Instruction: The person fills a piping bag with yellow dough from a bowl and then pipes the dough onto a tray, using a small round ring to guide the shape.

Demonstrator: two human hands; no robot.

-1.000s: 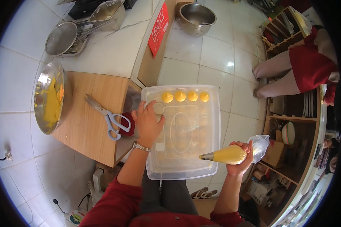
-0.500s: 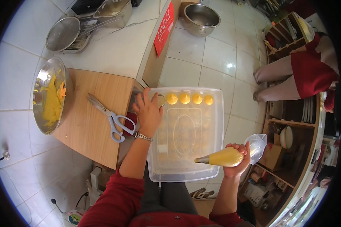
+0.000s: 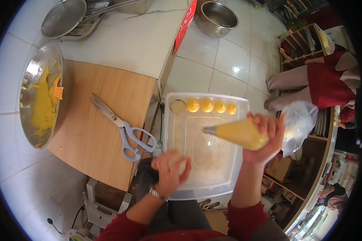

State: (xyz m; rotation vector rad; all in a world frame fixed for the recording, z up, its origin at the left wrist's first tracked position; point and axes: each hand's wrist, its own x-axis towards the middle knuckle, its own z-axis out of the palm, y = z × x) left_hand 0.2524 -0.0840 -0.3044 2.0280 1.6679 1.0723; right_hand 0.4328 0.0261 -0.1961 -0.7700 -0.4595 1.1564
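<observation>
Head view, right hand (image 3: 265, 134) gripping piping bag (image 3: 239, 134), clear tray (image 3: 233, 168)

piping bag (image 3: 239, 133): clear plastic cone packed with pale yellow batter, lying nearly level above the tray, tip pointing toward the person's left; the loose empty end (image 3: 299, 124) bunches out behind the right hand (image 3: 265, 138), which grips the fat end.
tray (image 3: 177, 132): clear plastic, rectangular with rounded corners, resting on the person's lap beside the wooden counter; the left hand (image 3: 171, 170) is at its near left corner, seemingly touching the rim.
yellow dollops (image 3: 212, 106): four small round mounds in a row along the far edge of the tray.
pale round (image 3: 178, 107): one duller disc left of the row, possibly an empty mould mark.
</observation>
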